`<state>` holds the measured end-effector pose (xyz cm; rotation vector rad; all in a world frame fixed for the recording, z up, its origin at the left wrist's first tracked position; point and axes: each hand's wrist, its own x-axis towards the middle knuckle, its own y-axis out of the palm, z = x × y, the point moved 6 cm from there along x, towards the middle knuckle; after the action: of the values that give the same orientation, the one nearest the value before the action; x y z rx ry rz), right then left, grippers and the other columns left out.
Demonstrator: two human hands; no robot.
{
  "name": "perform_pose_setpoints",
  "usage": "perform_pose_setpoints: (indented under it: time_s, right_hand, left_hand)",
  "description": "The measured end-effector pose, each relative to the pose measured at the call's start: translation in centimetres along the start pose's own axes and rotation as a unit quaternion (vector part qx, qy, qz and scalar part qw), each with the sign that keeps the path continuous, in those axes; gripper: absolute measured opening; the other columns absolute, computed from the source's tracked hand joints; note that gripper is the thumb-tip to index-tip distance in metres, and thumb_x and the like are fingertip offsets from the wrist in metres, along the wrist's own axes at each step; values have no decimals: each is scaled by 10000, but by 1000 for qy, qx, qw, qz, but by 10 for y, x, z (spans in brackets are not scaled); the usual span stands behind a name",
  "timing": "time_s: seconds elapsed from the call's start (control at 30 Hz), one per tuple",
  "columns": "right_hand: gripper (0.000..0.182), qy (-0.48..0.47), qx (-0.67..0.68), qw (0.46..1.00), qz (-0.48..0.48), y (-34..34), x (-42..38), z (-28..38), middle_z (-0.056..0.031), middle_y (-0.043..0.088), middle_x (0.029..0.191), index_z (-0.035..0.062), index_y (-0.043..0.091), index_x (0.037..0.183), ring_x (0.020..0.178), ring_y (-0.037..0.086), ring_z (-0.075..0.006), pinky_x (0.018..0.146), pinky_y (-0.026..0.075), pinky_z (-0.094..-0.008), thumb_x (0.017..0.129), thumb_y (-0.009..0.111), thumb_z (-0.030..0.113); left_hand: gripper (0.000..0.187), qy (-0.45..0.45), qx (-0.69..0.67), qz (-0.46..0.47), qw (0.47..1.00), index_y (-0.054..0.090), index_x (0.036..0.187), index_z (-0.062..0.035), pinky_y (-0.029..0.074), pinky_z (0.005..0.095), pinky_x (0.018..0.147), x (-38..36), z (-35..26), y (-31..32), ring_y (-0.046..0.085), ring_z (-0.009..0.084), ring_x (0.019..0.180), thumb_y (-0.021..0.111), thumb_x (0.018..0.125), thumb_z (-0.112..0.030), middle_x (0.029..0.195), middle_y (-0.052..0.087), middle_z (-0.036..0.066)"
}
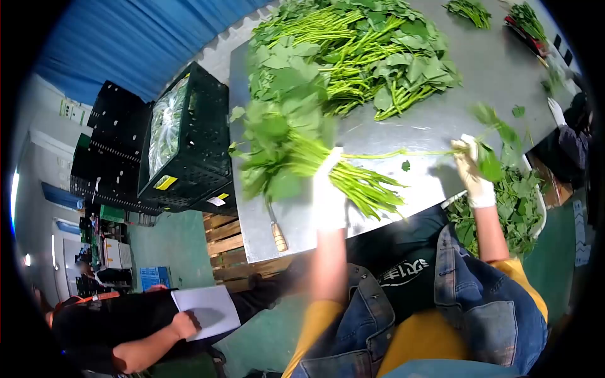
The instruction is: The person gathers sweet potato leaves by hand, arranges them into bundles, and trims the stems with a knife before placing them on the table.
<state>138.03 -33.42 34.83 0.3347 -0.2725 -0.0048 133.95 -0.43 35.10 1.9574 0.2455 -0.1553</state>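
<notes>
My left hand (329, 192), in a white glove, is closed around a thick bunch of leafy greens (372, 189) over the near edge of the metal table. The leaves point left and the cut stems fan out to the right. My right hand (467, 162), also gloved, is closed on a single leafy stem (488, 160). A long thin stalk (403, 153) stretches between my two hands. Just below the bunch lies a tool with a wooden handle (279, 238); leaves cover part of its metal end.
A large heap of greens (353, 57) covers the far side of the metal table (435, 113). Loose greens fill a white bin (539, 217) at my right. Dark crates (183, 135) stand at the left. One person holds a white pad (208, 312); another gloved hand (556, 112) is far right.
</notes>
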Motion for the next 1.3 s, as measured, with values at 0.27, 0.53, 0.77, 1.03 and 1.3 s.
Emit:
perform_pose_setpoints:
  time_s: [0.27, 0.53, 0.77, 1.03, 1.3]
  right_hand:
    - [385, 62, 265, 946, -178, -97, -10, -10, -134, 637, 1044, -42, 538, 1210, 938, 625, -203, 815, 550, -274, 881, 661, 114]
    - [452, -21, 561, 821, -104, -490, -41, -52, -130, 404, 1440, 30, 355, 1417, 1293, 416, -257, 1086, 381, -421, 999, 421, 191]
    - [604, 280, 43, 849, -445, -579, -215, -150, -128, 460, 1392, 53, 446, 1363, 1224, 479, -302, 1019, 392, -437, 895, 573, 414]
    - [476, -80, -576, 732, -355, -307, -72, -13, -187, 571, 1278, -49, 517, 1280, 1141, 551, -285, 1011, 393, -359, 828, 646, 27]
    - [367, -101, -340, 934, -45, -14, 99, -62, -133, 582, 1236, 51, 578, 1238, 1152, 545, -247, 995, 413, -329, 878, 510, 50]
  left_hand:
    - [247, 18, 178, 1, 984, 613, 1088, 45, 500, 269, 676, -10, 45, 28, 588, 148, 747, 603, 890, -103, 866, 592, 64]
    - [175, 33, -18, -58, 998, 622, 1051, -48, 510, 302, 715, 23, -28, -30, 604, 171, 772, 613, 907, -147, 873, 623, 60]
    - [164, 113, 93, -105, 984, 626, 1026, -69, 502, 282, 708, -9, -41, -16, 593, 148, 784, 615, 902, -175, 879, 616, 40]
    - [144, 129, 11, -74, 989, 573, 990, -39, 502, 299, 795, -15, -31, 2, 603, 198, 828, 625, 865, -87, 876, 613, 86]
    - [364, 149, 15, -66, 987, 448, 1248, -38, 458, 347, 983, -39, -25, 8, 576, 192, 937, 579, 920, -125, 939, 566, 60]
